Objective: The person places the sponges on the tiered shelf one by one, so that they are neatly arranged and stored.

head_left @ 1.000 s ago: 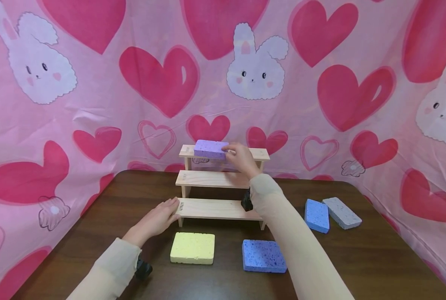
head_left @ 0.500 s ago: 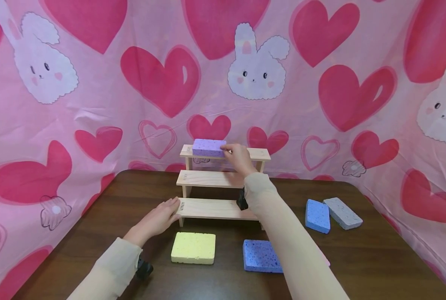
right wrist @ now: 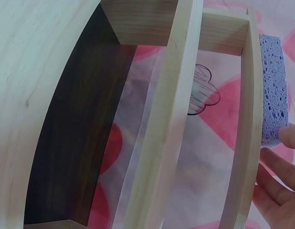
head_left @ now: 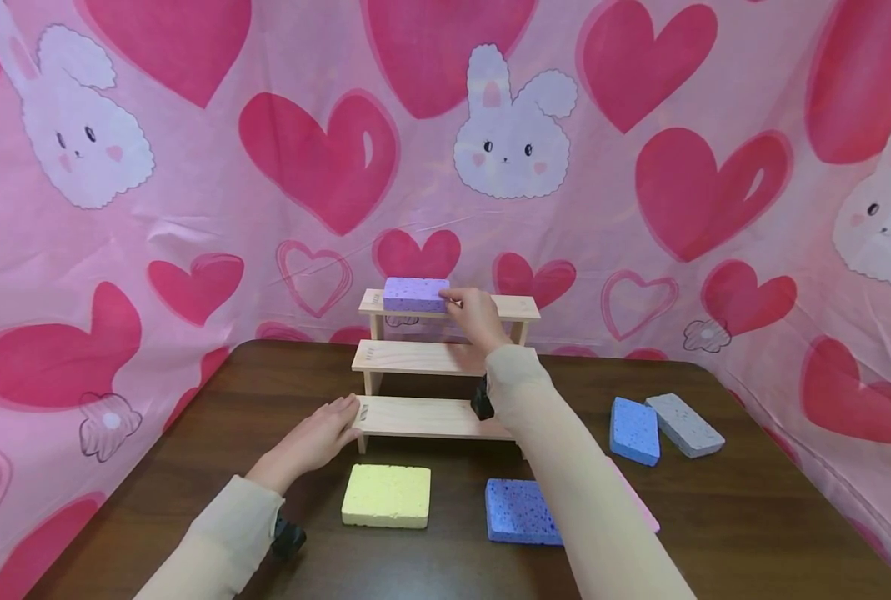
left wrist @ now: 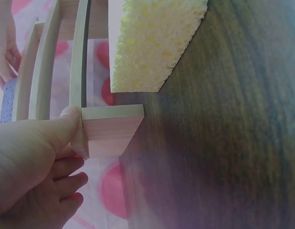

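Note:
A three-step wooden stand [head_left: 422,357] is on the table. On the left part of its top step lies a purple sponge [head_left: 415,293], flat and lengthwise. My right hand [head_left: 478,315] pinches the sponge's right end; in the right wrist view the thumb lies on the sponge [right wrist: 273,90] and the fingers are at its end, beside the step's edge. My left hand [head_left: 313,437] holds the left end of the lowest step. In the left wrist view its thumb presses the step's front edge, with the fingers round the end of the board [left wrist: 79,57].
In front of the stand lie a yellow sponge [head_left: 387,497] and a dark blue sponge [head_left: 520,512], partly behind my right forearm. A pink edge [head_left: 635,497] shows past that forearm. Farther right are a light blue sponge [head_left: 634,431] and a grey one [head_left: 685,426]. A heart-patterned cloth hangs behind.
The purple sponge has slid a little left along the top step, with my right hand and forearm shifting left too. The pink edge has come into view. My left hand stays put.

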{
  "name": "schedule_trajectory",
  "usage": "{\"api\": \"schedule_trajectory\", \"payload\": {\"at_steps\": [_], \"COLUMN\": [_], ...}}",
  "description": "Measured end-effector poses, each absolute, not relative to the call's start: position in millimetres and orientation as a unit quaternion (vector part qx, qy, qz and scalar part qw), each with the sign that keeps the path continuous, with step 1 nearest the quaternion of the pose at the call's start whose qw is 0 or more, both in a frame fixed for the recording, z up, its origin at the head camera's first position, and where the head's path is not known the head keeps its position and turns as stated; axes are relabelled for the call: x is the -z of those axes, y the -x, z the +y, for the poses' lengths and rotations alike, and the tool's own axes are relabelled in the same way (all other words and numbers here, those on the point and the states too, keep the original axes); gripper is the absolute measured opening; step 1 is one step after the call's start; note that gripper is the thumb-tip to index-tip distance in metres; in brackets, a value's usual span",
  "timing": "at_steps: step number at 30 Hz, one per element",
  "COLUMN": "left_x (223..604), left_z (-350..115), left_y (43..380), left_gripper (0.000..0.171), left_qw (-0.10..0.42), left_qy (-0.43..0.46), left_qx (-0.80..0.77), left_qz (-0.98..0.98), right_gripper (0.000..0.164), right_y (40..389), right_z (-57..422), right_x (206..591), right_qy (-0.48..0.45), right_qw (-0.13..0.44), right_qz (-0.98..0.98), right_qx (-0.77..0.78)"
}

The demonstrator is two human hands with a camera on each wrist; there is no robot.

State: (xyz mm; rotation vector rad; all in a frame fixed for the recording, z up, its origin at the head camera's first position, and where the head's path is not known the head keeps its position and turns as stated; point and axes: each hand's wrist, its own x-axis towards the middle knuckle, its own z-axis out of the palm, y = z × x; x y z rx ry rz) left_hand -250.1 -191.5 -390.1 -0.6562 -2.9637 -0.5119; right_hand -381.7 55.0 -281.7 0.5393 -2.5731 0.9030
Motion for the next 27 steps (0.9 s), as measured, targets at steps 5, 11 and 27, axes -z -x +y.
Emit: {"api": "schedule_trajectory", "payload": {"at_steps": [5,11,27], "left_x": [390,391,390], "left_z": [-191,-192,-191], "left_y": [250,251,249], "left_gripper": [0.054,0.055,0.055], "left_qw": [0.032,0.032,0.03], "left_qy": [0.213,0.214,0.212], "left_qx": [0.167,0.17,0.17], "left_qz": [-0.962,-0.961,-0.962], "right_gripper": [0.029,0.033,0.04], "right_y": [379,374,354], "right_z": [58,62,75], "right_x": [280,279,278], "right_qy": [-0.188,-0.193,-0.233], "right_qw": [0.164,0.15,0.16], "right_qz": [-0.909,-0.901,-0.883], "right_qx": [-0.335,-0.359,-0.374]}}
